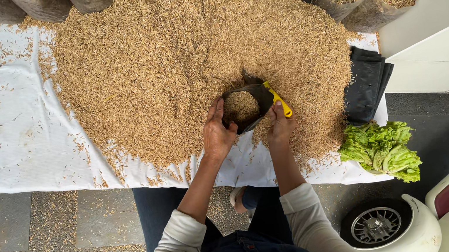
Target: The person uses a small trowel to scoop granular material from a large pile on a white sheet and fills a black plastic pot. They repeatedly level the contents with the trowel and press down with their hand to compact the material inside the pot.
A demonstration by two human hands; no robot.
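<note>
Watching left hand (217, 132) clamping the black bag (250, 106) rim at 9 o'clock; right hand (282, 124) is gripping the yellow scoop (278, 99) at 3, husk pile (167, 57) surrounding.

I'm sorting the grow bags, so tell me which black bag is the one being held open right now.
The small black bag at the near edge of the husk pile, gripped by the left hand and right hand. The other black bags lie flat and folded at the table's right edge.
</note>
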